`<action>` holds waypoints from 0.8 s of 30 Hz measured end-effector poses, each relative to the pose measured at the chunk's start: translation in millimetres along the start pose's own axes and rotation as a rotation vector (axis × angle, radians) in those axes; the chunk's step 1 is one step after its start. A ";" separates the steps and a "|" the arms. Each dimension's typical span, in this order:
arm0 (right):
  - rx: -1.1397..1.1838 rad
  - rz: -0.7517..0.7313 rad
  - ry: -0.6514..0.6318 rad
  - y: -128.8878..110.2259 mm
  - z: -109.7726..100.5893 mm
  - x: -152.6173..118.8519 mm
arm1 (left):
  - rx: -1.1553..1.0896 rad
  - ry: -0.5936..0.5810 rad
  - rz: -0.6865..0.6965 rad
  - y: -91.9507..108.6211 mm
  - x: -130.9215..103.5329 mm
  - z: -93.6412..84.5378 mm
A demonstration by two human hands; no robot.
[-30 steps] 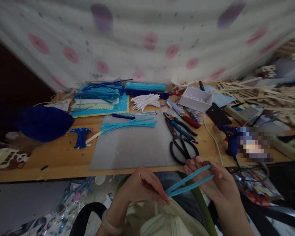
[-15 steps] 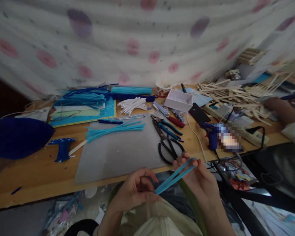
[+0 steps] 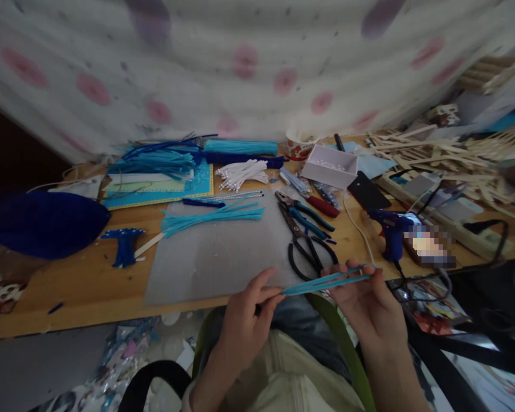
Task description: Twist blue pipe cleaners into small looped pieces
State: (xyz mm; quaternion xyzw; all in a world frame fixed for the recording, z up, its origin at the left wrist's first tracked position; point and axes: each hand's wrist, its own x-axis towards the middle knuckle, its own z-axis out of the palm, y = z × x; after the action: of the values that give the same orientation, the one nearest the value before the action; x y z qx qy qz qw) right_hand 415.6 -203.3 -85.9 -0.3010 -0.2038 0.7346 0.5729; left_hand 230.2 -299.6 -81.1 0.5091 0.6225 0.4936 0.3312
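Observation:
A looped light-blue pipe cleaner [image 3: 313, 285] stretches between my two hands over the table's front edge. My left hand [image 3: 251, 320] pinches its left end between thumb and fingers. The bent right end is held in the fingertips of my right hand [image 3: 369, 303], palm turned up. Black-handled scissors [image 3: 309, 252] lie just beyond my right hand, beside blue-handled pliers [image 3: 304, 217]. On the grey mat [image 3: 189, 274] rests a bundle of light-blue pipe cleaners [image 3: 214, 218].
At the left are a dark-blue oval piece [image 3: 51, 224] and a small dark-blue bundle [image 3: 124, 247]. A white box [image 3: 330, 167], a blue glue gun [image 3: 390, 232], a phone [image 3: 427, 246] and wooden sticks [image 3: 433, 154] stand or lie to the right.
Both hands have risen and shifted right in view, and the pipe cleaner loop now lies nearly level and narrower. My left hand's pinch shows more clearly. The whole view has shifted.

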 end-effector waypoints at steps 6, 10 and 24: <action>-0.037 -0.047 0.031 2.2 5.3 -0.3 | -0.087 -0.047 -0.029 0.0 -6.0 3.4; -0.029 -0.085 -0.013 5.5 1.7 0.8 | -0.270 -0.033 -0.179 -0.1 -8.0 13.0; -0.075 0.120 -0.231 15.6 19.7 -9.2 | -0.495 -0.024 -0.336 -0.7 -0.2 26.5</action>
State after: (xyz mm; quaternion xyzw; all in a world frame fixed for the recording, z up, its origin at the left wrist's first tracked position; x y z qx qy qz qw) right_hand 392.5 -215.4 -79.6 -0.2472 -0.2776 0.7891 0.4890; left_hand 254.3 -292.4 -89.6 0.3087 0.5548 0.5626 0.5295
